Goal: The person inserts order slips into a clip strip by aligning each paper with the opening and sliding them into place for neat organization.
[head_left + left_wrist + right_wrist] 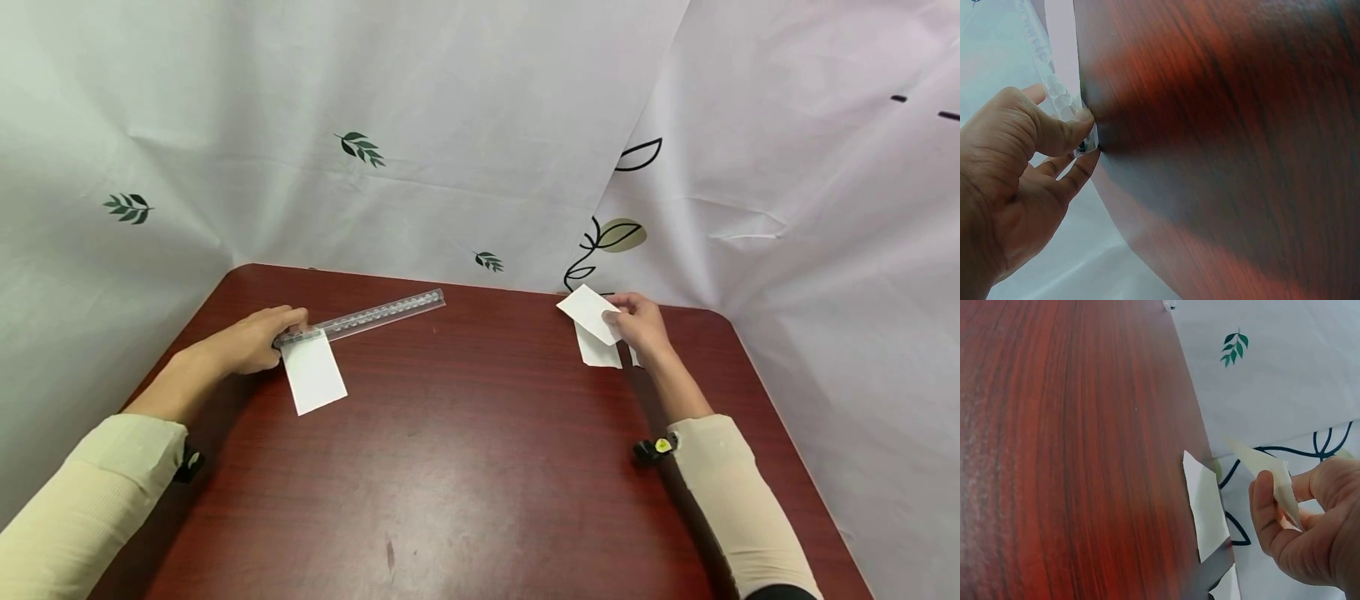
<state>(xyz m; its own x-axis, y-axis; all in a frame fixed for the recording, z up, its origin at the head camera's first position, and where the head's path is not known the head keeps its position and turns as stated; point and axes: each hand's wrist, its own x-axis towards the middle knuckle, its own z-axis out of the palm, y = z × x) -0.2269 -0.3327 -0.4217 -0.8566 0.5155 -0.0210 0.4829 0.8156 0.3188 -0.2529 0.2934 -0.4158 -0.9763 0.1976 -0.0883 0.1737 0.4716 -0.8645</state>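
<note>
Clear strip [386,313] lies at about 11 o'clock on the dark red table [450,467] as the head view shows it, its length pointing from the left hand [262,337] to between 2 and 3 o'clock. The left hand, at 10 o'clock, pinches the strip's near end, thumb on 1 side and fingers on the other. From that end a white card [315,379] reaches toward 5 o'clock, its upper edge overlapping the strip; whether it sits inside the strip or only against it I cannot tell. At 2 o'clock the right hand [637,321] pinches a raised card [588,312] between thumb and fingers, the card tilted and pointing to 10 o'clock from the hand. Below it, at 8 o'clock from that hand, a lying card [600,355] rests on the table near the far edge, and a partly hidden white piece [1227,586] shows just beside it. At 12 o'clock, beyond the table, hangs a white cloth [420,83] printed with leaves.
</note>
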